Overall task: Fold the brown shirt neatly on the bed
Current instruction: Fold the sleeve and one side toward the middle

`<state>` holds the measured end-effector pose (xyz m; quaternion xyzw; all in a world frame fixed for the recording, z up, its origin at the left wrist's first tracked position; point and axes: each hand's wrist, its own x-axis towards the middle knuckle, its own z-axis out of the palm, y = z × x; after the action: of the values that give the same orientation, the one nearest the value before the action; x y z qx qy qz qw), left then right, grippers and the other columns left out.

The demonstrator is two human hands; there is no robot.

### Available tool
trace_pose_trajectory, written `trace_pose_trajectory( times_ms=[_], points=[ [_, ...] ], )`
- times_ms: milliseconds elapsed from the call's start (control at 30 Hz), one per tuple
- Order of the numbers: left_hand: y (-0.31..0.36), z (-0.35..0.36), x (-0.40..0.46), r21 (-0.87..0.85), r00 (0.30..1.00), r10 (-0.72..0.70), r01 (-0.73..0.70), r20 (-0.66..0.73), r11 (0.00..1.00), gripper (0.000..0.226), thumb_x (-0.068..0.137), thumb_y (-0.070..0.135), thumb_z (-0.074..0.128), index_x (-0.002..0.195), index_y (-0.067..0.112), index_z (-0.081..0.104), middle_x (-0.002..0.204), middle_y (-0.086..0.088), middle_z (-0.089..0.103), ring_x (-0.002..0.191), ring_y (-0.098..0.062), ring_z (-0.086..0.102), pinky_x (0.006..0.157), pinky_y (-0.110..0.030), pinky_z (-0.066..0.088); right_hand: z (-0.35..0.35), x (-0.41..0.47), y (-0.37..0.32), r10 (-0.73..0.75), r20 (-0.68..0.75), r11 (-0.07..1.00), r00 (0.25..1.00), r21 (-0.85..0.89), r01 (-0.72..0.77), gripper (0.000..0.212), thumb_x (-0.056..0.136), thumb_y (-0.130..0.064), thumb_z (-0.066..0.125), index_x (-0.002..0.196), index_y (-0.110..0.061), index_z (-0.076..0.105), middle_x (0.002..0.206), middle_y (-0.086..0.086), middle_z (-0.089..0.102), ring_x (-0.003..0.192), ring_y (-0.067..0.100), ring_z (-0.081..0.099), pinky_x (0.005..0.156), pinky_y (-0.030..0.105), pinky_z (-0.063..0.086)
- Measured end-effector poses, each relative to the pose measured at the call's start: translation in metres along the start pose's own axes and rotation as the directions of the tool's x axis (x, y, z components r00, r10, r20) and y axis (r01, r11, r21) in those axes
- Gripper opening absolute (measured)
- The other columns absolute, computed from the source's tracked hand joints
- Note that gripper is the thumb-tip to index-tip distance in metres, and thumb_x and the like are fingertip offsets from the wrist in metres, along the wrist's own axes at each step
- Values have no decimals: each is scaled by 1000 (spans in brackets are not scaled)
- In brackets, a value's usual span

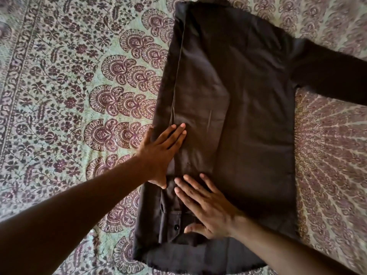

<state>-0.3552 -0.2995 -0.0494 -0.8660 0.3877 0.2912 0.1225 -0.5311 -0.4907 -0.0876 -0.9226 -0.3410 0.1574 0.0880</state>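
Observation:
The brown shirt [244, 108] lies flat on the bed, back side up, collar end far from me. Its left side is folded inward, and the folded sleeve runs as a long strip down the left edge, ending in a buttoned cuff [172, 225] near me. The other sleeve [329, 76] stretches out to the right, unfolded. My left hand [162, 151] rests flat, fingers together, on the folded strip at the shirt's left edge. My right hand [206, 207] presses palm down with fingers spread on the strip just above the cuff. Neither hand grips the cloth.
The bed is covered by a patterned spread [69, 96], green with maroon paisley and floral motifs, reaching out on every side of the shirt. A radiating fan pattern [333, 155] fills the right part. No other objects are in sight.

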Motion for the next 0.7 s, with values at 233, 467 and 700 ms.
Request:
trace_pose_trajectory(
  times_ms=[233, 467, 700],
  points=[
    [6, 1, -5, -41, 994, -106, 107, 13, 993, 171, 47, 65, 87, 152, 12, -37, 158, -5, -48, 154, -23, -30, 123, -66, 0, -8, 9, 28, -231, -102, 971, 968, 31, 235, 86, 100, -65, 40, 161, -5, 27, 171, 13, 17, 160, 29, 10, 128, 49, 15],
    [15, -1, 1, -83, 980, -189, 195, 66, 977, 174, 48, 62, 90, 149, 8, -40, 152, -8, -55, 150, -23, -36, 123, -63, -2, -60, 63, 176, 152, -46, 979, 987, -131, -157, 90, 99, -73, 25, 164, -11, 21, 173, 7, 11, 160, 26, 10, 126, 53, 22],
    [13, -3, 0, -134, 980, -170, 184, 107, 974, 175, 48, 60, 91, 146, 9, -44, 149, -7, -58, 150, -25, -36, 122, -65, 4, -95, 97, 199, 71, 16, 980, 997, -186, -67, 90, 98, -75, 24, 166, -18, 11, 174, 0, -1, 161, 20, -2, 129, 46, 9]
  ],
)
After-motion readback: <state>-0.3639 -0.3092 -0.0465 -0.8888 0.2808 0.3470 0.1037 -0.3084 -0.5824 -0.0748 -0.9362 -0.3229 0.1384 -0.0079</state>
